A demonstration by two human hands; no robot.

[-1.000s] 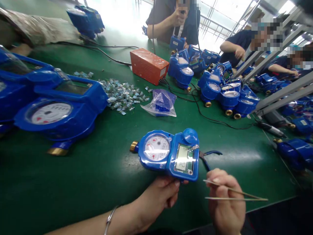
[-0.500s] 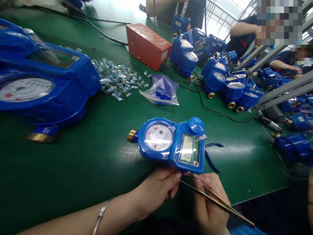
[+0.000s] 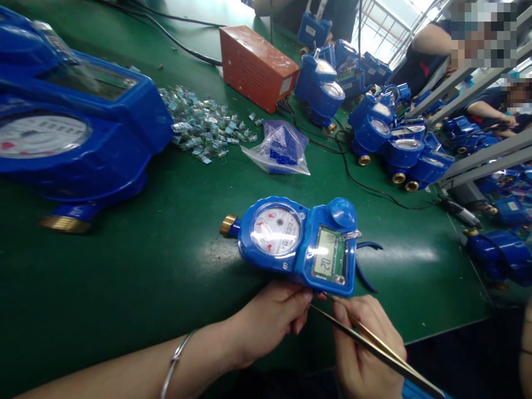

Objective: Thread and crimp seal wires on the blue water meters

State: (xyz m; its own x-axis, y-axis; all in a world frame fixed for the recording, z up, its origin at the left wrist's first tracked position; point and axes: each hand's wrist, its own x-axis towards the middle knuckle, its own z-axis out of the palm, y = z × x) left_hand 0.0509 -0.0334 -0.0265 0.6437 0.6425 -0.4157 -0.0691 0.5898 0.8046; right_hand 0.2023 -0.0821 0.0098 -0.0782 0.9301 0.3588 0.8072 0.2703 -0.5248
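Note:
A blue water meter (image 3: 297,246) lies in front of me, with a round dial, a lit display and a brass threaded end at its left. Against its near edge, my left hand (image 3: 278,316) is closed, fingers curled at the meter's underside; the fingertips are partly hidden. My right hand (image 3: 366,343) grips slim gold and dark tweezers (image 3: 374,346) like a pen. The tweezers' tips reach the near edge of the meter beside my left thumb; whatever lies between them is too small to make out. Blue-handled pliers (image 3: 366,277) lie partly behind the meter.
Another blue meter (image 3: 83,133) stands close on the left. Beyond are a pile of small clear tags (image 3: 208,124), a plastic bag of blue pieces (image 3: 282,149), an orange box (image 3: 257,69) with cables and several meters (image 3: 401,155). Co-workers sit behind grey rails at the right.
The whole view has shifted slightly, so the meter and both hands appear a little farther right. Both hands keep their hold; the tweezers stay at the meter's near edge.

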